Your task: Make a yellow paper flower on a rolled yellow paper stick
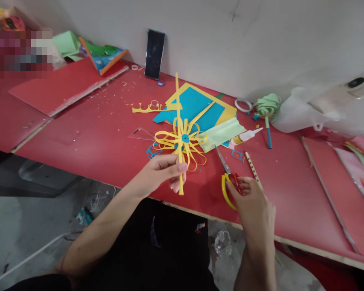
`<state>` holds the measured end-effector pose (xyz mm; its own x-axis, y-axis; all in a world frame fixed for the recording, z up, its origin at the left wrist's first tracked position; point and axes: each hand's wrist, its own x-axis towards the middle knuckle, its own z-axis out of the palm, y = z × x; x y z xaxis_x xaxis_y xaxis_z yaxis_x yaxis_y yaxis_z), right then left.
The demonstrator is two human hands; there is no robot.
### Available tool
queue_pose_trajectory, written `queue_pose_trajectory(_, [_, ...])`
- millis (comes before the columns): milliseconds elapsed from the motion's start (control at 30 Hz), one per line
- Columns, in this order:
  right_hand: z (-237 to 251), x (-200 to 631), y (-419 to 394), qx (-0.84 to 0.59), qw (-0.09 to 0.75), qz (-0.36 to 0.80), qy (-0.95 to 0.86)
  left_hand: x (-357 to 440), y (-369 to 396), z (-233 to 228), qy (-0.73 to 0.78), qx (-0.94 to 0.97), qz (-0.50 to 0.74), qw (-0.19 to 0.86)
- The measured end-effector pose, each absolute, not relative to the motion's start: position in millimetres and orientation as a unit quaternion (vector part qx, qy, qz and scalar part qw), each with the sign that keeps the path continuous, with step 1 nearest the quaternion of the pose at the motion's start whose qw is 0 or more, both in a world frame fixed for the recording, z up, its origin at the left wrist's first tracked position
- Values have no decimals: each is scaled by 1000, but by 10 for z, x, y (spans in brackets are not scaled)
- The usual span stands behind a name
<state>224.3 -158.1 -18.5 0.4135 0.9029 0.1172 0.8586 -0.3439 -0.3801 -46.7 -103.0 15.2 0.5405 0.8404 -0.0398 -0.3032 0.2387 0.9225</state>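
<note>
Bottle label: dark marks on the yellow label of a white plastic bottle with a pointed nozzle (246, 136), too small to read; contents cannot be told.
Set square: clear plastic triangle (141, 133) with a small dark unreadable mark.
Bag: crumpled white translucent plastic bag (294, 111) by the wall; contents unclear.
Left hand (167, 169): thumb and fingers pinched on a long narrow yellow paper strip (178, 121), upright before the looped yellow paper flower with blue centre (185, 138).
Right hand (255, 198): fingers curled around yellow-and-red-handled metal scissors (227, 169), over the red tabletop (103, 133).
</note>
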Motion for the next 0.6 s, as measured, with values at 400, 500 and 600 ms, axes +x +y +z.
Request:
queue_pose_trajectory(400, [404, 1622, -1577, -523, 323, -156, -773, -474, -1309, 294, 191, 441, 119, 869])
queue_pose_trajectory(500, [517, 1602, -1586, -449, 273, -144, -838, -507, -1287, 303, 161, 454, 63, 874])
queue_pose_trajectory(600, [507, 1652, -1626, -447, 233, -93, -858, -529, -1258, 300, 185, 446, 147, 863])
